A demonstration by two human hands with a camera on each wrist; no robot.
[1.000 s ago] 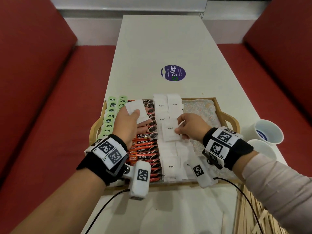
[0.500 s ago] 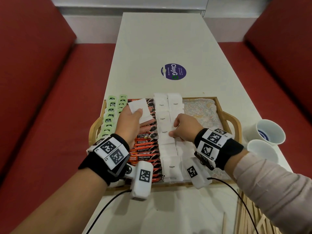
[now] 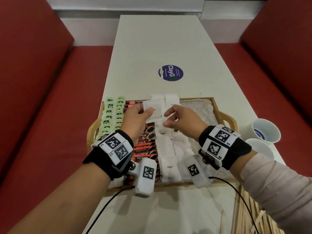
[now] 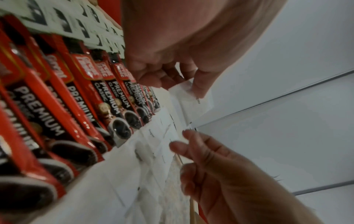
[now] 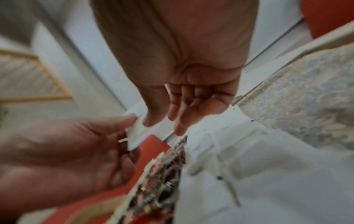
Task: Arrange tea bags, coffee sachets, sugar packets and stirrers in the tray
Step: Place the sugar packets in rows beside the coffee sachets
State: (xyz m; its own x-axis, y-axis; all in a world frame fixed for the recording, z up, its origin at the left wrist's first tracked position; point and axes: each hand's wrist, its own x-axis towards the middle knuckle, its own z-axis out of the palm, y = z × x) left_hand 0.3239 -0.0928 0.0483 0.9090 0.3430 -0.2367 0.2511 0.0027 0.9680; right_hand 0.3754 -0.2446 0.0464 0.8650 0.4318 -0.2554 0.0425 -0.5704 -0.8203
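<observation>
Black wristbands (image 3: 108, 159) bearing white coded markers; beige right sleeve (image 3: 276, 186).

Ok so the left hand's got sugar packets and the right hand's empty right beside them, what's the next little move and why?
Probably the right hand pinches one packet off the sugar packets that the left hand holds, then lays it in the white sugar rows in the tray. Its fingers are loose and empty beside the packets' edge, and the rows lie directly below.

Green tea bags (image 3: 108, 119), red/blk coffee sachets (image 3: 146, 149), wht sugar packets (image 3: 168, 149).
</observation>
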